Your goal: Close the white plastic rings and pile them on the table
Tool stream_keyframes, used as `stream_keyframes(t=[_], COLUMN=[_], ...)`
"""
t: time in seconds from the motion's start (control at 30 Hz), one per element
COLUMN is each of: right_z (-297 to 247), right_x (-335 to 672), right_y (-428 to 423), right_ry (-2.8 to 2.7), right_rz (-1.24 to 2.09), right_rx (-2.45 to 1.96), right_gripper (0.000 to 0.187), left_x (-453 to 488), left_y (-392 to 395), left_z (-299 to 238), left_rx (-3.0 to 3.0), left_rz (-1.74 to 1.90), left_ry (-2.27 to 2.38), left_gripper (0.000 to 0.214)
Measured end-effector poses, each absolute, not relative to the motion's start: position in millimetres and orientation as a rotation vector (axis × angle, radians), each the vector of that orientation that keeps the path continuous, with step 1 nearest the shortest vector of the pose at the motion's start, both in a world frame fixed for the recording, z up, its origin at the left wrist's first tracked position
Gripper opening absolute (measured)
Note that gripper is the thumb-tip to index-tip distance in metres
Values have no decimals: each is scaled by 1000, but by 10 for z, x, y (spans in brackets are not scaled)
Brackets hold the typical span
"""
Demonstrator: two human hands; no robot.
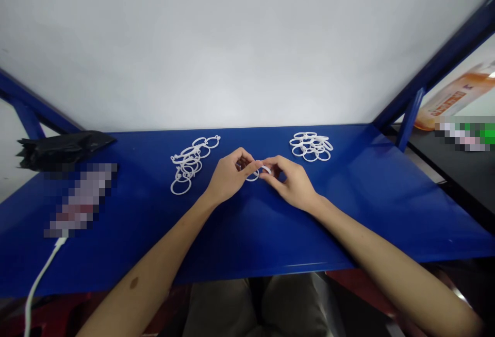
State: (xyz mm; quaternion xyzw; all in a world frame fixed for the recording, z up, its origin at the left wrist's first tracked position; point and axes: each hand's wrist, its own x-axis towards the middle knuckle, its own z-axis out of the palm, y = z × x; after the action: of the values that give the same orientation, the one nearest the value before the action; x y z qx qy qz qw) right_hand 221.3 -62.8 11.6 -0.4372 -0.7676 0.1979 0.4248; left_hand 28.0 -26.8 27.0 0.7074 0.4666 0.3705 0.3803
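Note:
Over the middle of the blue shelf, my left hand point(234, 172) pinches a white ring point(252, 177) between thumb and fingers. My right hand point(291, 180) grips a second white ring point(266, 169), its fingertips close to those of my left hand. The two rings sit side by side, and my fingers hide where they meet. To the left of my left hand lies a loose string of several white rings point(181, 186), some with small loops on them. Beyond my right hand is a heap of several similar white rings point(310, 147).
A crumpled black plastic bag point(69, 146) lies at the left, with a blurred-out flat object point(83, 200) and its white cable point(42, 275) in front. Blue metal braces point(412, 115) flank the shelf point(348, 244). An orange-labelled bottle point(452, 97) is at the right.

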Motion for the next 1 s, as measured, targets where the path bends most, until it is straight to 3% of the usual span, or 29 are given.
stream_keyframes(t=[0.37,0.6,0.73,0.87,1.0], right_z=[173,180,220,286,205], right_x=[2176,2218,2272,2614,3271], right_y=[-712,-786,-728,-525,-334], right_ry=[-1782,-1910,-2005,-1946,-1787], right_rz=[744,663,504,80,-150], right_rx=[-1102,-1055,-1059,-1207,-1504], right_gripper=[20,21,18,23,23], left_x=[289,329,343,309,268], left_y=[-270,-354,-318,-239,-210], left_z=[201,231,215,140,67], left_rx=[1674,1855,2061,2515,2755], left_rz=[1042,1000,998,901,637], left_ry=[975,1065,1134,1195,1220], left_gripper=[35,35,30,22,41])
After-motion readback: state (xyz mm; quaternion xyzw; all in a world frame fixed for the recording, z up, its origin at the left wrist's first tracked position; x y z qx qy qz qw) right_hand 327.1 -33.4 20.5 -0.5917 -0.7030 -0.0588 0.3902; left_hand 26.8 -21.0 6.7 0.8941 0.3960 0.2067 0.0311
